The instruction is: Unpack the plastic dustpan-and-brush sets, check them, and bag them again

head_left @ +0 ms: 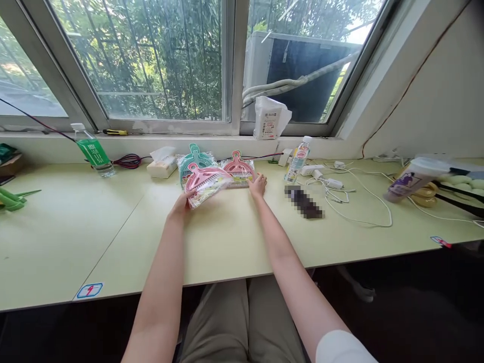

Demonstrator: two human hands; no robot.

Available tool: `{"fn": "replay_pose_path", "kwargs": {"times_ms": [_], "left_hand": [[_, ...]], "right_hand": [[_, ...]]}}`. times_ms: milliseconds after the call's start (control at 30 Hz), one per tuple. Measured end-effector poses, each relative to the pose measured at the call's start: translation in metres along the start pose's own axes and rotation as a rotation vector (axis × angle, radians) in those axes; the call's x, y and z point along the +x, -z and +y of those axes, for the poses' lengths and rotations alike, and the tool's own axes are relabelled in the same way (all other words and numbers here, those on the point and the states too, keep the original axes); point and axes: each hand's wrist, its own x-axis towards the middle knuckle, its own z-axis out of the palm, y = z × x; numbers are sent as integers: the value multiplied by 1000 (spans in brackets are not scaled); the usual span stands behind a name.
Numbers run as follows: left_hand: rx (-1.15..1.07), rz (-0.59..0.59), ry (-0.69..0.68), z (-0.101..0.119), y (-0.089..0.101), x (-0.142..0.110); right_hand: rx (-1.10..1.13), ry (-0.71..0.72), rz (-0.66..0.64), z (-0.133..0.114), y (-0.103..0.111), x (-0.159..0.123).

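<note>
My left hand [185, 200] is closed on the lower left edge of a pink mini dustpan and brush set [206, 184] in clear wrapping, tilted and lifted in front of the others. Behind it, a teal dustpan set [194, 155], also wrapped, lies partly hidden near the wall. My right hand [257, 185] grips the right edge of a coral-red dustpan set [237, 164], which rests at the back of the table. Its fingertips are partly hidden by the wrapping and the hand itself.
A tissue pack [162, 164] and a green-labelled bottle [94, 151] stand on the left. On the right are another bottle [298, 160], a blurred dark object [304, 202], white cables [363, 217] and a tilted cup [412, 180]. The pale table [219, 247] ends before my lap.
</note>
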Motion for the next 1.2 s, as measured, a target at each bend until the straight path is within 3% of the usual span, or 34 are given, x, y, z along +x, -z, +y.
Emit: {"fn": "replay_pose_path", "kwargs": {"times_ms": [200, 267, 333, 400, 467, 567, 667, 767, 933, 1067, 1200], "left_hand": [[-71, -57, -105, -2, -19, -1], [-37, -88, -114, -7, -30, -1], [13, -119, -123, -14, -41, -1], [71, -177, -129, -23, -49, -3], [114, -251, -132, -30, -56, -5], [130, -325, -166, -36, -64, -12], [122, -321, -204, -36, -67, -16], [87, -240, -223, -36, -67, -13], [80, -100, -155, -37, -62, -3], [127, -207, -75, -35, -61, -8], [216, -383, 0, -35, -63, -19]], "right_hand": [[67, 64, 93, -6, 21, -34], [120, 183, 214, -9, 38, -55], [147, 392, 288, -13, 58, -78], [116, 633, 214, -17, 78, -99], [41, 860, 22, -21, 90, -113], [-61, 1003, -204, -26, 93, -121], [-101, 936, -279, -27, 89, -119], [-50, 801, -326, -22, 85, -112], [431, 409, -482, -13, 70, -100], [826, 42, -491, -8, 57, -91], [1031, -154, -371, -8, 58, -85]]}}
